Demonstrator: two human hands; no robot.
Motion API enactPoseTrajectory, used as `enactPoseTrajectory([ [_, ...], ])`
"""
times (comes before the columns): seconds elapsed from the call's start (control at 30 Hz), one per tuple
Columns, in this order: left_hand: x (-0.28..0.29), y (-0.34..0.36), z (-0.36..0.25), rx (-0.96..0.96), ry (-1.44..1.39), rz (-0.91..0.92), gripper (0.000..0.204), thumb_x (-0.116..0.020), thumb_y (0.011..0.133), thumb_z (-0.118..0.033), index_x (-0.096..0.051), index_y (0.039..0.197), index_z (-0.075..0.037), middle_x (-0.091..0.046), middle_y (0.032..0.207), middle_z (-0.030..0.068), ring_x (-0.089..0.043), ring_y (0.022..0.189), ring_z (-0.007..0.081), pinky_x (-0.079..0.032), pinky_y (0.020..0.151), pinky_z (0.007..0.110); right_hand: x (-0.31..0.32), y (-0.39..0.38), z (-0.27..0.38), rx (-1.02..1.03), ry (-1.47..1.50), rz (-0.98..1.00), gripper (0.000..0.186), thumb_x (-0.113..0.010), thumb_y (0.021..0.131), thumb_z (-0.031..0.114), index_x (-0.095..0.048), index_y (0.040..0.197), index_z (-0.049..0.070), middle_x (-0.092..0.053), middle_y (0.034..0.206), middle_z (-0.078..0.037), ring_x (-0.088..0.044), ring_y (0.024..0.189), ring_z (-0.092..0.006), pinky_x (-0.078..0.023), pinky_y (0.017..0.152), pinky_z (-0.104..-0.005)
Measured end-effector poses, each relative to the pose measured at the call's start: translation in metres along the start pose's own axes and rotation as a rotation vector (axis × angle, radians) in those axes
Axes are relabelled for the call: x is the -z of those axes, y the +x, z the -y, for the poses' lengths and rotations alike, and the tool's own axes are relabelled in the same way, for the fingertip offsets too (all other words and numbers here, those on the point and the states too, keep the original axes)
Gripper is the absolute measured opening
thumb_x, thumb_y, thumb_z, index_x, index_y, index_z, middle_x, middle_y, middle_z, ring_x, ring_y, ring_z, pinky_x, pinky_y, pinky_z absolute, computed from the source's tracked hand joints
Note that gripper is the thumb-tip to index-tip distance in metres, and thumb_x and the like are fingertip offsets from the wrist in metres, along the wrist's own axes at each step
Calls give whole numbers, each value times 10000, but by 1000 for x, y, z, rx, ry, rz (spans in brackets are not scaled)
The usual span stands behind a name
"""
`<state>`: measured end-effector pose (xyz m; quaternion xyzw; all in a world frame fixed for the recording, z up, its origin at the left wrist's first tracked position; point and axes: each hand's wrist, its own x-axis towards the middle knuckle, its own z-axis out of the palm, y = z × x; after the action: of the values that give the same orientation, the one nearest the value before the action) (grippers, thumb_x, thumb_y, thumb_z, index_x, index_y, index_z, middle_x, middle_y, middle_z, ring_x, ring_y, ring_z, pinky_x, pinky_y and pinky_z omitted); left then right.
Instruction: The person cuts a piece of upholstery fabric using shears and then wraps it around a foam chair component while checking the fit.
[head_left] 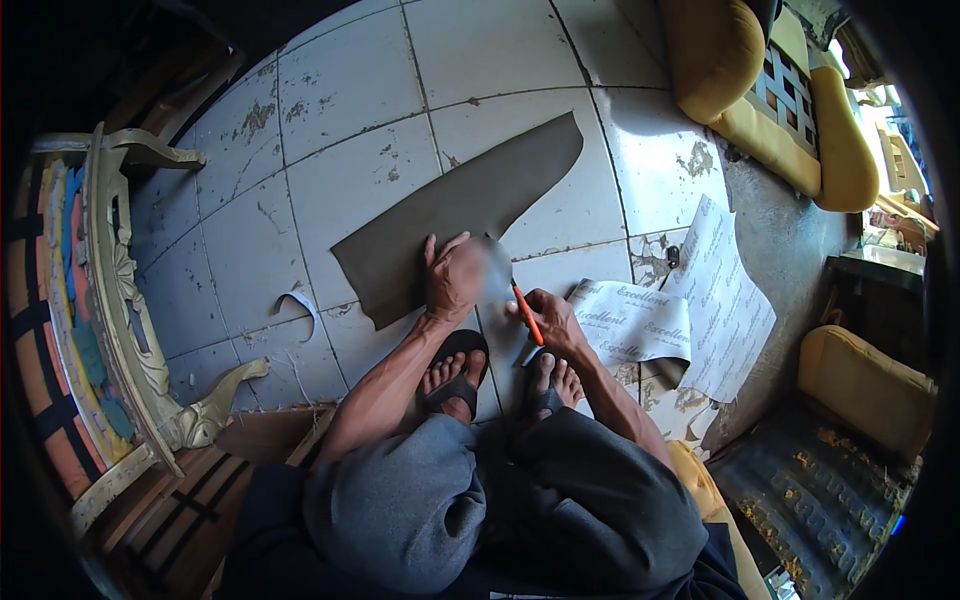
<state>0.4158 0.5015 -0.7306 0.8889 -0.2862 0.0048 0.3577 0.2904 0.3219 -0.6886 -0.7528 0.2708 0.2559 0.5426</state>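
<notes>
A dark grey-brown sheet of upholstery material (450,210) lies flat on the tiled floor in front of me, wider at its left end and narrowing to a rounded tip at the far right. My left hand (455,280) rests on its near edge. Two of its fingers are stretched out and apart on the sheet; a blur covers the rest. In my right hand (555,322) is a pair of scissors with orange handles (527,316), pointing away from me toward the sheet's near edge. The blur partly hides their blades.
White printed backing sheets (720,310) lie curled to the right of my right hand. A thin white offcut (305,308) is on the left. A carved frame (130,290) stands at far left, yellow padded seat parts (710,55) at upper right, a spring seat (800,490) at lower right. My sandalled feet (457,380) are close below.
</notes>
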Motion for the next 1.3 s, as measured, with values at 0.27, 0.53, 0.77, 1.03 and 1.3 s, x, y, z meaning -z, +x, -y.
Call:
enactPoseTrajectory([
  [0.27, 4, 10, -29, 180, -168, 54, 106, -651, 987, -168, -698, 1049, -96, -750, 925, 90, -735, 942, 298, -498, 956, 468, -8, -5, 5, -46, 96, -29, 707, -714, 905, 634, -695, 1041, -60, -709, 799, -156, -699, 694, -212, -557, 679, -365],
  [0.53, -43, 54, -78, 498, -493, 235, 161, -678, 987, -168, -702, 1034, -16, -755, 872, 104, -702, 761, 180, -538, 698, 319, -18, -12, -5, -161, 489, -319, 696, -668, 931, 663, -654, 995, -31, -639, 742, -79, -630, 635, -153, -508, 600, -309],
  [0.77, -87, 77, -87, 567, -844, 470, 157, -650, 1008, -133, -686, 1085, -1, -734, 917, 46, -627, 814, 88, -516, 729, 269, -11, 1, 1, -182, 863, -461, 486, -639, 998, 572, -589, 956, 90, -543, 714, 27, -534, 584, -91, -460, 547, -250],
  [1.03, -72, 83, -63, -452, 45, 230, 358, -603, 1005, -230, -660, 1344, -133, -620, 1436, 132, -529, 1378, 315, -372, 1168, 472, -1, -2, -3, -159, 951, -530, 516, -626, 995, 596, -578, 926, 87, -558, 716, 16, -544, 589, -91, -449, 541, -244],
  [1.3, -82, 50, -49, -250, 184, 303, 548, -526, 1035, -348, -480, 1558, -192, -352, 1662, 139, -256, 1554, 388, -162, 1256, 585, -12, 6, -8, -188, 902, -537, 428, -650, 1000, 551, -574, 950, 133, -539, 737, 46, -517, 586, -63, -440, 536, -226],
])
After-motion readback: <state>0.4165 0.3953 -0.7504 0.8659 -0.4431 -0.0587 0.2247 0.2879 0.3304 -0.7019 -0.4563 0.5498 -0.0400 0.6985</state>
